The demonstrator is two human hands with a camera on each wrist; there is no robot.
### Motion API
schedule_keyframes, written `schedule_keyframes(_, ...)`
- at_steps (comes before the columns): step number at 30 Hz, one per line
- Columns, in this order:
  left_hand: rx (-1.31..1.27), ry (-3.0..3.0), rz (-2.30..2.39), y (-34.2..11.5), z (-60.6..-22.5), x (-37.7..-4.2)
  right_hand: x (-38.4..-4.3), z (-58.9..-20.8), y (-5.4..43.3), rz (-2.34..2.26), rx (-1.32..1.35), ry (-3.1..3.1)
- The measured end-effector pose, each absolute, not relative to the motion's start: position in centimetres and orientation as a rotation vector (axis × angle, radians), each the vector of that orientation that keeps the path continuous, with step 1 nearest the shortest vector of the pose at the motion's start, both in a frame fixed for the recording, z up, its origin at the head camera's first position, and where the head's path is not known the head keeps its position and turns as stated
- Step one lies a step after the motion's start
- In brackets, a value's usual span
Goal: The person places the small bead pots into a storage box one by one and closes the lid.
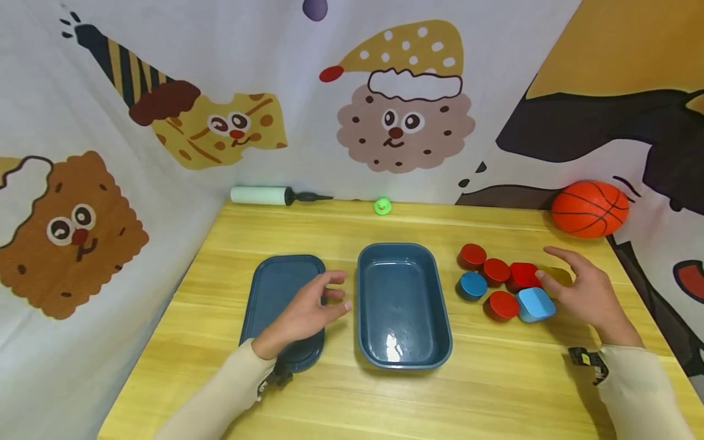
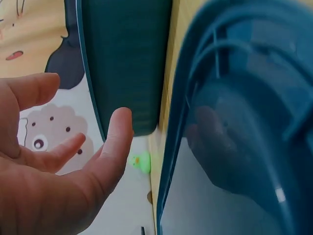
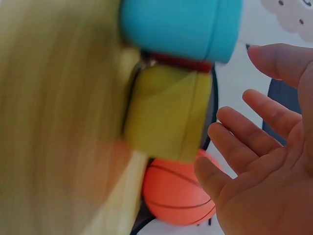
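My left hand [image 1: 308,308] hovers over the right side of a dark blue lid [image 1: 280,281] lying flat, its fingers loosely bent and holding nothing. Right of it stands a deep dark blue rectangular box [image 1: 404,299], open at the top. With fingers spread, my right hand [image 1: 591,296] hangs beside a yellow square container [image 3: 166,112], partly hidden by the hand in the head view. Close by are a light blue square container [image 1: 535,305] and a red square one [image 1: 521,277]. Several round red containers [image 1: 497,271] and a round blue one [image 1: 472,285] sit to their left.
An orange basketball [image 1: 590,209] rests at the back right corner. Along the back edge are a small green rubber duck [image 1: 382,206] and a pale hand pump [image 1: 261,195]. A printed cloth [image 1: 308,134] hangs behind the wooden table [image 1: 385,403].
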State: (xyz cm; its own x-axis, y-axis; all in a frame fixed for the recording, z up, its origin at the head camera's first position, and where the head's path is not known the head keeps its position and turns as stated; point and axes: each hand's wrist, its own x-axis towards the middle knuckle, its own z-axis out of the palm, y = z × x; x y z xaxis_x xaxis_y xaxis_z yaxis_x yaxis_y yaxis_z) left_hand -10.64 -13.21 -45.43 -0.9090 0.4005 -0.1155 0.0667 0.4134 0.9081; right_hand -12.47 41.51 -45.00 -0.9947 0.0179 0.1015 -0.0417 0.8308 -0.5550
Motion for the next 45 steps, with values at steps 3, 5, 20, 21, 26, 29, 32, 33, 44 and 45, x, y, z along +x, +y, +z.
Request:
schedule_keyframes(3, 0.404, 2.306, 1.513, -12.6, -45.6, -10.6, -12.5, -45.5, 42.5, 0.904, -0.016, -2.946)
schedule_keyframes(5, 0.396, 2.256, 1.525, -12.2, -45.6, -10.5, -12.5, -45.8, 43.1, 0.933, -0.021, -2.968)
schedule_keyframes(20, 0.395, 2.050, 1.640, -10.7, -46.1, -10.6, -11.8, -47.3, 45.7, 1.178, 0.078, -3.066)
schedule_keyframes(21, 0.396, 2.049, 1.640, -10.6, -46.1, -10.6, -11.8, -47.3, 45.8, 1.178, 0.080, -3.075)
schedule_keyframes(26, 0.395, 2.041, 1.654, -10.4, -46.1, -10.6, -11.9, -47.5, 46.2, 1.117, 0.025, -3.139)
schedule_keyframes(29, 0.388, 2.014, 1.682, -10.3, -46.1, -10.7, -12.1, -47.4, 46.4, 1.097, 0.001, -3.153)
schedule_keyframes(32, 0.373, 1.988, 1.707, -10.2, -46.1, -10.7, -12.0, -47.2, 46.4, 1.076, -0.035, -3.139)
schedule_keyframes(33, 0.369, 1.987, 1.710, -10.2, -46.1, -10.7, -11.9, -47.1, 46.4, 1.076, -0.053, -3.123)
schedule_keyframes(44, 0.359, 1.966, 1.720, -10.1, -46.0, -10.7, -11.5, -44.7, 45.4, 1.037, -0.180, -3.018)
schedule_keyframes(45, 0.359, 1.967, 1.719, -10.2, -46.0, -10.7, -11.6, -44.5, 45.1, 1.030, -0.177, -3.015)
